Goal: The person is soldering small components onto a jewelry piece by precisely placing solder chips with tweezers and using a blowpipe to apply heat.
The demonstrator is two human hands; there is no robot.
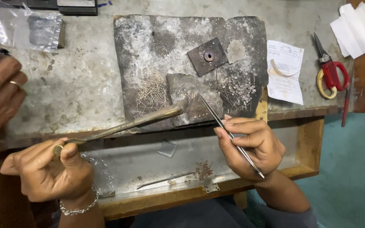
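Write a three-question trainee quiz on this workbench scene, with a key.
1. True or false: the left hand holds the brass blowpipe.
2. What does the right hand grip? A) red-handled scissors B) tweezers C) a hammer
3. Fill in: the scissors lie to the ____ of the charred soldering block.

Key: 1 true. 2 B, the tweezers, tips down on the block. 3 right.
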